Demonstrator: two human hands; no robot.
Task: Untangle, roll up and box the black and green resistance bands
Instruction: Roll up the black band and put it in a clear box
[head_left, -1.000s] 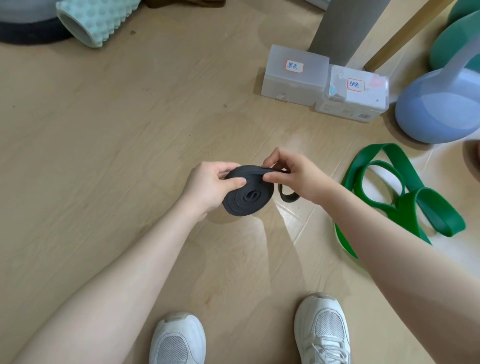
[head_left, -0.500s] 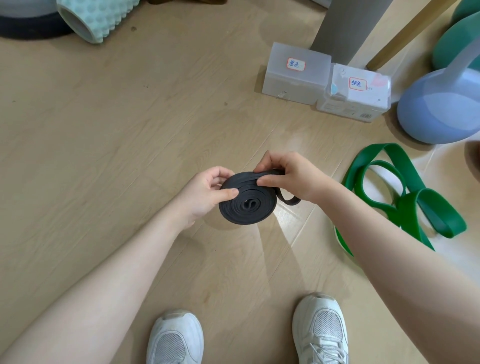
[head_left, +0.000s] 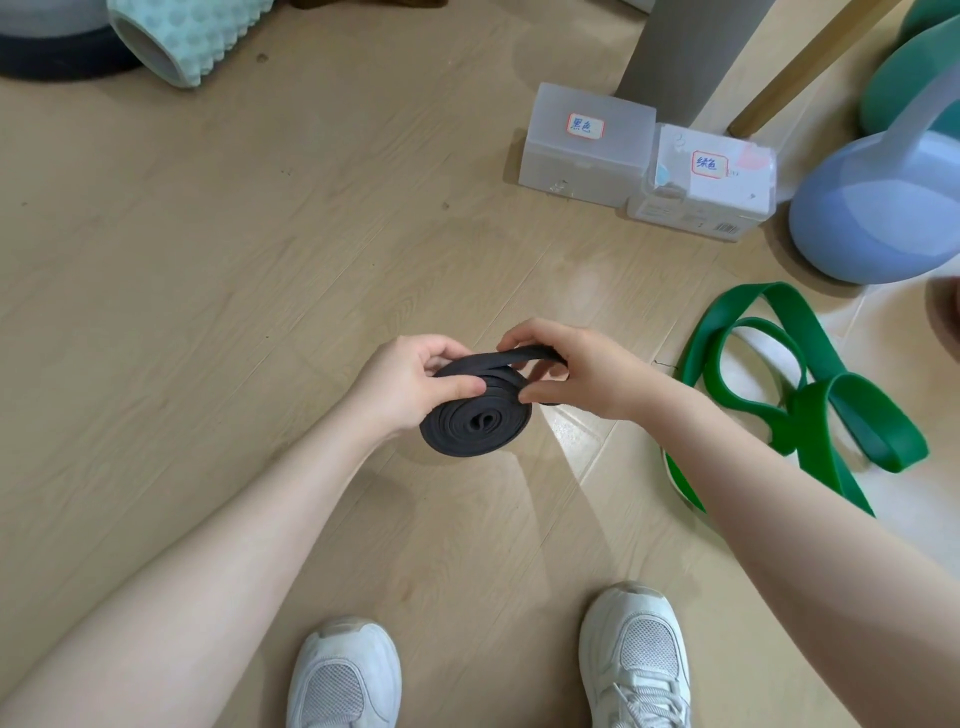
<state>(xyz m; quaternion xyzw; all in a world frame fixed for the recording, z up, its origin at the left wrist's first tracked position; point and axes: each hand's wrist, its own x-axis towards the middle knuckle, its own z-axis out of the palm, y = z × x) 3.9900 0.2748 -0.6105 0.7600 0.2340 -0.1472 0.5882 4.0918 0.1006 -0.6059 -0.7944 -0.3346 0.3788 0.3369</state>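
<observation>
Both bare forearms are stretched forward and inward from the lower corners, so that the hands are brought close together at the middle. The left hand (head_left: 410, 384) is curled, its thumb laid across the top of the black band (head_left: 475, 415) and its fingers tucked behind the coil. The right hand (head_left: 576, 374) is bent at the wrist, the band's loose end pinched between thumb and curled fingers.

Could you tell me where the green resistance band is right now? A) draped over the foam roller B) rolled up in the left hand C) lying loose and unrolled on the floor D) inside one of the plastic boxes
C: the green resistance band lies in loose loops on the floor, to the right of the hands.
</observation>
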